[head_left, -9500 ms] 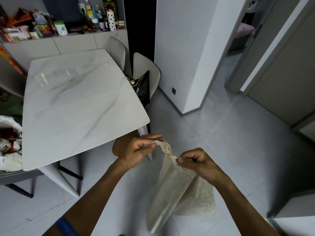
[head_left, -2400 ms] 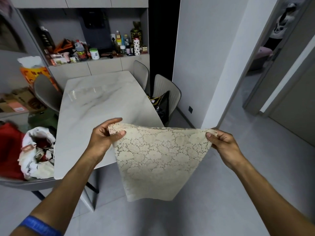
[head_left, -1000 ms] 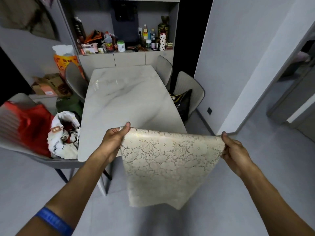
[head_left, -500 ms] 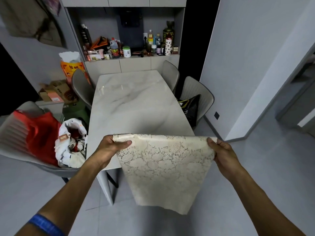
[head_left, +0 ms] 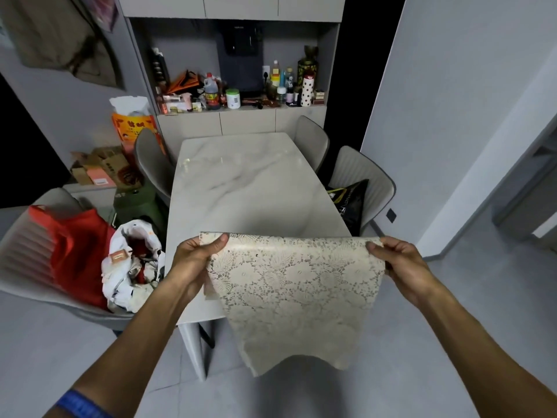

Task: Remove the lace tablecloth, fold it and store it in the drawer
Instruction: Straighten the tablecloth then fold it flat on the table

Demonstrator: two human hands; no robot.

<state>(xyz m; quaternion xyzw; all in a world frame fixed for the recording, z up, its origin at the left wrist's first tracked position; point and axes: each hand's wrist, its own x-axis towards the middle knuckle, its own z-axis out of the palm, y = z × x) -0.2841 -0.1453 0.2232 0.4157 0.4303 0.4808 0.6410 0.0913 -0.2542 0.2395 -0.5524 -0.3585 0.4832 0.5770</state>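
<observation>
The cream lace tablecloth (head_left: 295, 291) hangs folded in front of me, held up by its top edge over the near end of the white marble table (head_left: 250, 191). My left hand (head_left: 196, 260) pinches the top left corner. My right hand (head_left: 398, 260) pinches the top right corner. The cloth's lower edge dangles free above the floor, below the table's near edge. No drawer can be picked out with certainty; cabinet fronts (head_left: 247, 122) stand behind the table.
Grey chairs (head_left: 361, 176) flank the table; one on the right holds a black bag (head_left: 349, 203). A chair at the left carries red cloth (head_left: 78, 251) and white bundled fabric (head_left: 132, 267). A cluttered shelf (head_left: 235, 95) with bottles lies beyond. Grey tiled floor spreads to the right.
The view has turned left to face the table squarely. Both hands keep their grip on the cloth's top corners and have brought it over the table's near end.
</observation>
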